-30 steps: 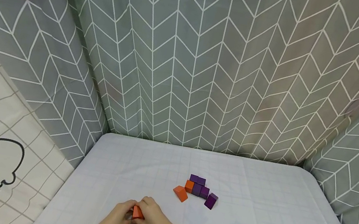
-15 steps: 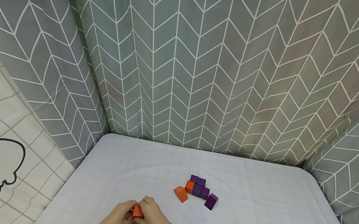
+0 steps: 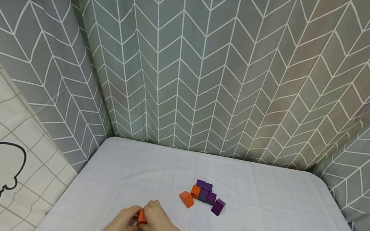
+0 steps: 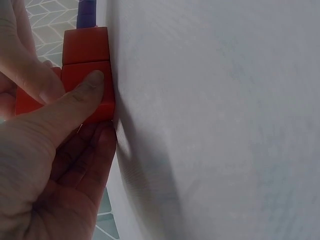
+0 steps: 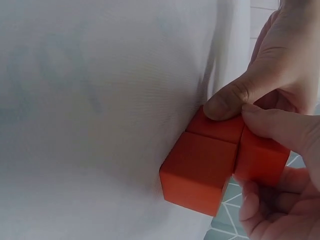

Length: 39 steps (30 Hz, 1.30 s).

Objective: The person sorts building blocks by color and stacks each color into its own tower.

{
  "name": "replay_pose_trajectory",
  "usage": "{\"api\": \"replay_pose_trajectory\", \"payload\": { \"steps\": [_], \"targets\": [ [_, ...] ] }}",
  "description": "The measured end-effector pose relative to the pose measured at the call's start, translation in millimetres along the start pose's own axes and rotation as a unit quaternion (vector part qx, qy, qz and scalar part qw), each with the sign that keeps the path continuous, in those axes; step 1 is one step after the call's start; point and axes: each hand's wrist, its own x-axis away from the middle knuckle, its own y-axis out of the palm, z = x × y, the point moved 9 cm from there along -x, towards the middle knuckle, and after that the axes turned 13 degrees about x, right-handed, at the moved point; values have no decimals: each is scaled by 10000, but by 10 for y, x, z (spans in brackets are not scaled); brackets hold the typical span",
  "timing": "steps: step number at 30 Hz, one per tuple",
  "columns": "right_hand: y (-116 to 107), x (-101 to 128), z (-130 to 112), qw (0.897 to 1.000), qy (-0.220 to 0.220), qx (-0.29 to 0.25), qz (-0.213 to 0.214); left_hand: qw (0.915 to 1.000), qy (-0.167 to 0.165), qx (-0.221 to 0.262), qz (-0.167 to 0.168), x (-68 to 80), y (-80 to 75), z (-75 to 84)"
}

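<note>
Three orange blocks [image 5: 215, 155] are pressed together on the cloth [image 3: 261, 228] at about 6 o'clock, clamped between the fingers of the left hand [image 3: 121, 224] and right hand [image 3: 160, 224]. That cluster looks joined but not yet let go. At 12 o'clock from the hands a loose orange wedge [image 3: 186, 199] and purple blocks [image 3: 208, 196] are left — untouched, apparently the remaining work.

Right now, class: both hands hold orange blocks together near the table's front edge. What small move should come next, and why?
Probably press the orange blocks flush: the left hand and right hand pinch them together on the table, and the faces look slightly uneven.
</note>
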Motion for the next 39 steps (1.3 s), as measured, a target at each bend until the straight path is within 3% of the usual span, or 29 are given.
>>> {"api": "replay_pose_trajectory", "payload": {
  "steps": [11, 22, 39],
  "targets": [
    [61, -11, 26, 9999, -17, -20, -131, 9996, -198, -206, -17, -5, -19, 4],
    [19, 12, 23, 10000, -43, 20, -20, 9989, -456, 40, -128, -1, 6, -63],
    [51, 29, 60, 9999, 19, -114, 25, 9988, -463, -6, -155, -17, 9, -65]
  ]
}}
